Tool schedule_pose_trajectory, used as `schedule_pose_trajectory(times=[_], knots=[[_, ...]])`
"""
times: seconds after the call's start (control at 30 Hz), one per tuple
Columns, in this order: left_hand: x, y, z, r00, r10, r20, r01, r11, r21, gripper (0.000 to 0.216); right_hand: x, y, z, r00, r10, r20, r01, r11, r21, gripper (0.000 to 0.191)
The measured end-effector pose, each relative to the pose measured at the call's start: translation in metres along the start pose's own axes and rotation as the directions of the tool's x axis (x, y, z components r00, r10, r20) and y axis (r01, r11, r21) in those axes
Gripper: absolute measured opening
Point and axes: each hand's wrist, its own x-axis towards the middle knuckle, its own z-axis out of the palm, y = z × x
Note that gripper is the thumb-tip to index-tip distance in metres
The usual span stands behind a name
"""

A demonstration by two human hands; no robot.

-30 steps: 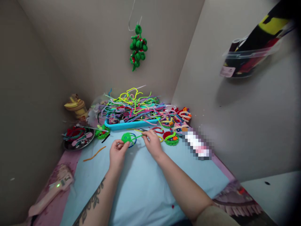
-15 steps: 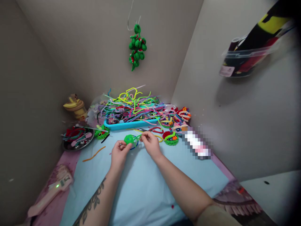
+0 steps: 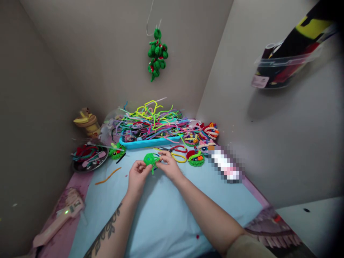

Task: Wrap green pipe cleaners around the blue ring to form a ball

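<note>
My left hand point(image 3: 137, 174) and my right hand point(image 3: 168, 165) meet over the light blue mat point(image 3: 161, 211), both pinched on a small green pipe-cleaner coil point(image 3: 148, 158). The left fingers grip its lower left side. The right fingertips hold its right edge, where a short green tail hangs down. A blue tray point(image 3: 146, 142) heaped with coloured pipe cleaners stands just behind the hands.
Finished pipe-cleaner pieces point(image 3: 200, 143) lie at the right of the tray. A metal dish point(image 3: 90, 157) with scraps sits at the left, an orange pipe cleaner point(image 3: 108, 176) near it, a pink glue gun point(image 3: 60, 218) at the front left. A green ornament point(image 3: 157, 57) hangs on the wall.
My right hand has moved left to the coil, and the long green strand that stretched out to the right is now drawn in against the coil. The coil sits slightly further right.
</note>
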Motion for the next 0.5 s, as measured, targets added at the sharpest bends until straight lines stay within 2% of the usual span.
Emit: schedule_pose_trajectory(times=[0.1,0.2,0.3,0.5], knots=[[-0.002,0.003,0.002,0.996,0.056,-0.069,-0.054,0.998,0.039,0.029,-0.004,0.001,0.004,0.999,-0.003,0.04,0.003,1.0,0.018,0.009],[-0.004,0.006,0.003,0.984,0.122,-0.132,-0.106,0.987,0.123,0.027,-0.01,0.0,0.013,0.995,0.033,0.094,-0.038,0.998,0.053,0.032],[-0.006,0.008,0.003,0.978,0.156,-0.141,-0.127,0.973,0.194,0.026,-0.015,-0.001,0.022,0.985,0.084,0.152,-0.109,0.98,0.166,0.05],[-0.009,0.012,0.005,0.962,0.221,-0.16,-0.172,0.946,0.275,0.023,-0.019,-0.003,0.031,0.974,0.139,0.177,-0.196,0.912,0.361,0.044]])
